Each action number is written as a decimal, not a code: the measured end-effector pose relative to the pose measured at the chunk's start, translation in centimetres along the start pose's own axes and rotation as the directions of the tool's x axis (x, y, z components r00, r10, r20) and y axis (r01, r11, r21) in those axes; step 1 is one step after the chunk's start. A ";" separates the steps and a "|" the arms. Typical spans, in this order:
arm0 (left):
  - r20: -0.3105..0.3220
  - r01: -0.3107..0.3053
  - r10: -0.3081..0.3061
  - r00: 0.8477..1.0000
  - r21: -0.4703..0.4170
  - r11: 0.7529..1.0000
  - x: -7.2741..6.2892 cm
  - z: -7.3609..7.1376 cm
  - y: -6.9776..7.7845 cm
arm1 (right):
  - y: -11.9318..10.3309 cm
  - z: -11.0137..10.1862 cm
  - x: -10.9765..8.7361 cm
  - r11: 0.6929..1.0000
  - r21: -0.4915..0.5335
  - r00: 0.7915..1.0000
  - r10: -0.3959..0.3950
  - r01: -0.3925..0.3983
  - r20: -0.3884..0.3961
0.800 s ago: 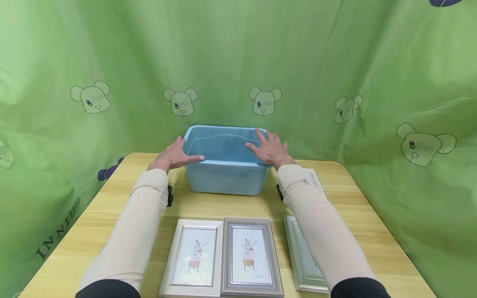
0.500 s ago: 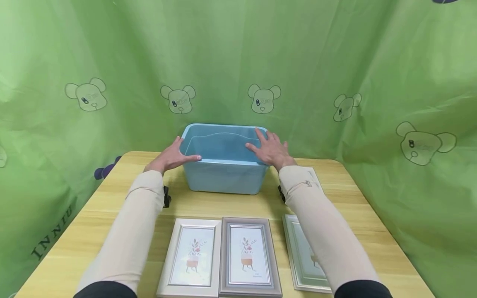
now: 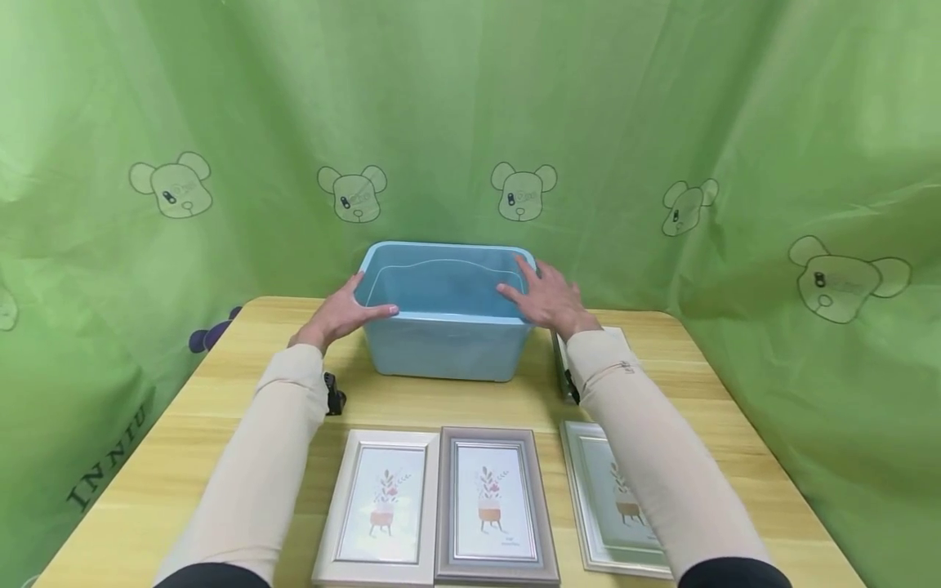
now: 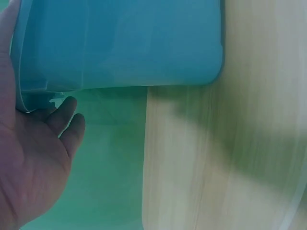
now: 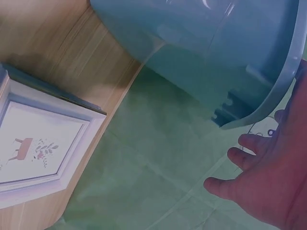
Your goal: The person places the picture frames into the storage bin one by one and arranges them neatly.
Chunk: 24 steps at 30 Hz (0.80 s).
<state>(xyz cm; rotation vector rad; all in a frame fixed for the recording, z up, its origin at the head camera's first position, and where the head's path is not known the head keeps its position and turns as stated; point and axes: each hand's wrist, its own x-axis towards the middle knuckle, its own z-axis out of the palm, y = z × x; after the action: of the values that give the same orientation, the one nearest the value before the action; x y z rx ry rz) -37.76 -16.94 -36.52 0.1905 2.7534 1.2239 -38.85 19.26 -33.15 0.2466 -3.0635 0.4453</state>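
Observation:
A light blue plastic storage bin point(image 3: 444, 351) stands on the wooden table near the back curtain. At its left front corner my left hand point(image 3: 340, 317) holds the rim, thumb across the front edge and other fingers along the side. In the left wrist view, two fingers of the left hand point(image 4: 38, 158) stick out past the rim's corner. My right hand point(image 3: 547, 300) is spread at the bin's right rim. The right wrist view shows fingertips of the right hand point(image 5: 268, 177) loose beside the bin's outer wall.
Two picture frames, white point(image 3: 378, 506) and grey-brown point(image 3: 496, 506), lie side by side in front. A pale frame point(image 3: 613, 498) lies partly beneath the right forearm. Another white frame point(image 5: 43, 139) lies right of the bin. A green curtain point(image 3: 441, 106) surrounds the table.
My right hand has shifted slightly right, off the bin's rim, uncovering more of the frame behind the right wrist. The bin and left hand stay in place.

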 end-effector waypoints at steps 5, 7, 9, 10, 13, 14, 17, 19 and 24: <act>-0.009 0.010 -0.010 1.000 -0.032 0.999 0.1 0.1 -0.2 | 1.0 0.0 0.3 1.000 -0.005 1.000 0.010 -0.010 -0.002; -0.011 0.011 -0.012 1.000 -0.044 0.999 0.1 0.2 -0.2 | 1.5 0.0 0.4 1.000 -0.004 1.000 0.015 -0.015 -0.004; -0.015 0.008 -0.009 1.000 -0.050 0.999 0.1 0.2 -0.2 | 1.9 -0.1 0.4 1.000 0.001 1.000 0.019 -0.019 -0.010; -0.016 0.008 -0.009 1.000 -0.052 0.999 0.1 0.3 -0.2 | 2.2 -0.2 0.4 1.000 0.006 1.000 0.020 -0.020 -0.012; -0.015 0.005 -0.005 1.000 -0.051 0.999 0.0 0.3 -0.2 | 3.0 -0.3 0.2 0.999 0.017 0.999 0.032 -0.032 -0.004; -0.016 0.004 -0.005 1.000 -0.048 0.999 0.0 0.2 -0.2 | 3.2 -0.4 0.2 0.999 0.019 0.999 0.033 -0.033 0.001; -0.012 0.003 -0.004 1.000 -0.045 0.999 0.0 0.1 -0.1 | 3.9 -0.5 0.0 0.999 0.017 0.999 0.039 -0.039 0.017; -0.012 0.006 -0.007 1.000 -0.051 0.999 0.0 0.0 -0.1 | 4.3 -0.6 0.0 0.999 0.016 0.999 0.039 -0.040 0.023; -0.006 0.023 -0.023 1.000 -0.062 0.998 -0.1 0.1 0.0 | 5.4 -0.6 0.2 0.999 0.018 0.999 0.045 -0.046 0.029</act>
<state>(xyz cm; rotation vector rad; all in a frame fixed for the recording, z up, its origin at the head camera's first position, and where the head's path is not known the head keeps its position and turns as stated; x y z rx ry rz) -37.67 -16.95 -36.58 0.1483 2.7115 1.3037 -39.88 24.53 -34.03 0.1861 -3.0996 0.4764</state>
